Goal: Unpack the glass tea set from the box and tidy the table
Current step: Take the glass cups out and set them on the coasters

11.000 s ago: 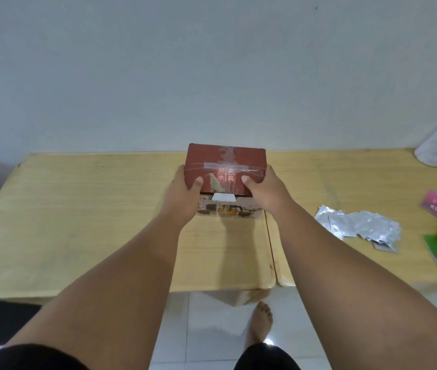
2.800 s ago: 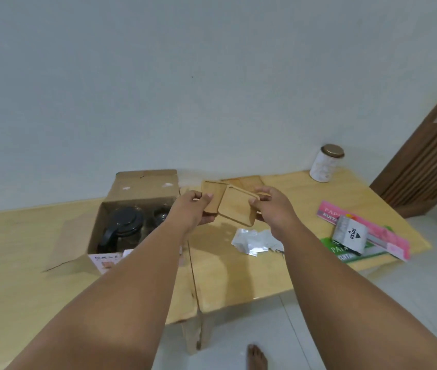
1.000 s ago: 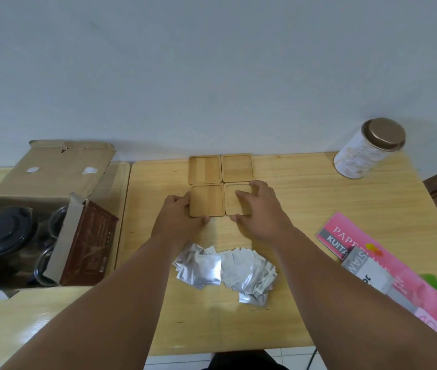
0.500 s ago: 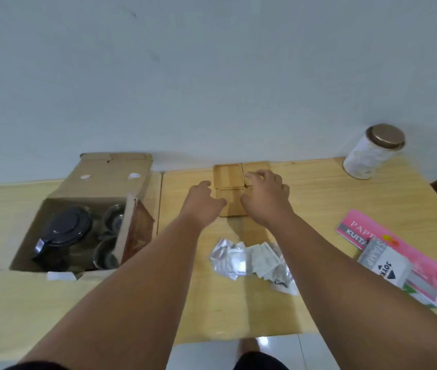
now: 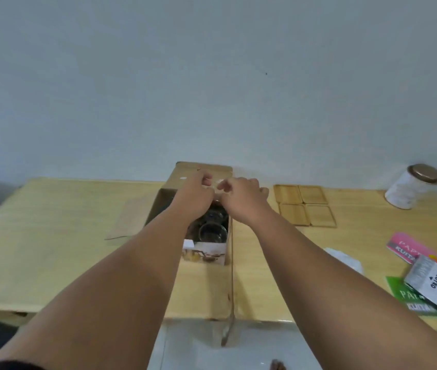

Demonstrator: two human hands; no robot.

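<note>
The open cardboard box (image 5: 204, 251) stands in the middle of the table, its back flap up against the wall. Inside it, glass cups (image 5: 211, 231) show below my hands. My left hand (image 5: 195, 194) and my right hand (image 5: 241, 196) hover side by side over the back of the box with fingers curled. A pale blurred patch sits between the fingertips; I cannot tell whether it is a held thing. The teapot is hidden under my left forearm. Several square wooden coasters (image 5: 304, 206) lie in a grid to the right of the box.
A white jar with a bronze lid (image 5: 413, 186) stands at the back right. Silver sachets (image 5: 345, 259) lie right of my right forearm. A pink pamphlet (image 5: 403, 249), a green one (image 5: 399, 292) and a small white pack (image 5: 431, 285) lie at the right edge. A seam (image 5: 232, 284) splits two tabletops.
Both hands have left the coasters and moved left over the open box. The view has swung left, so the coasters now lie to the right.
</note>
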